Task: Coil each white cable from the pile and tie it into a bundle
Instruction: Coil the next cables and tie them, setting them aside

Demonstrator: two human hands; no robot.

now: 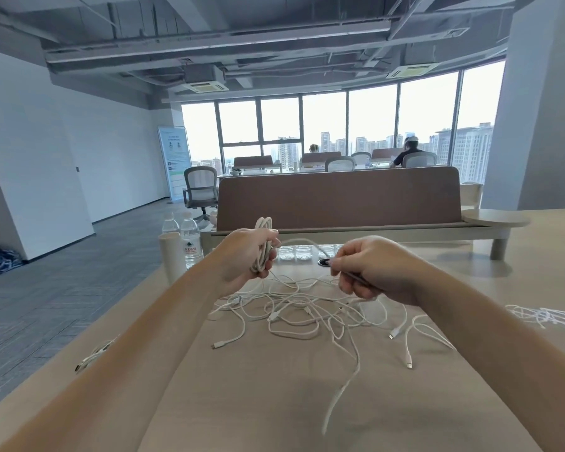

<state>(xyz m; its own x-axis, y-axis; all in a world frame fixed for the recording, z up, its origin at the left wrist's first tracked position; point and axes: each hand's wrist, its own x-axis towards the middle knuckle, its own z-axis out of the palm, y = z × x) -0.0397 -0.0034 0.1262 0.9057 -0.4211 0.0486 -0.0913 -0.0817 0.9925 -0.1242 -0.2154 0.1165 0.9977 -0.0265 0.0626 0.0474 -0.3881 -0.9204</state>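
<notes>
One cable coiled in hand, not yet tied; most of the pile is loose.

Left hand [242, 256] grips a white cable coil [264, 228] of several loops, held above the table [274, 402] toward its far edge. The coil's free tail [302, 242] runs across to the right hand [375, 272], whose curled fingers pinch it. The right hand may also hold a thin dark strip, too blurred to tell. The cable pile [307, 316] lies tangled mid-table below both hands, many strands with plugs showing, none coiled. A likely finished bundle [92, 353] sits at the left edge, partly hidden by the forearm. White strands [548, 318] lie near the right edge, ties or cables, unclear. Judgement: early in the task; left to do are wrapping this tail, tying off, then the rest of the pile.
</notes>
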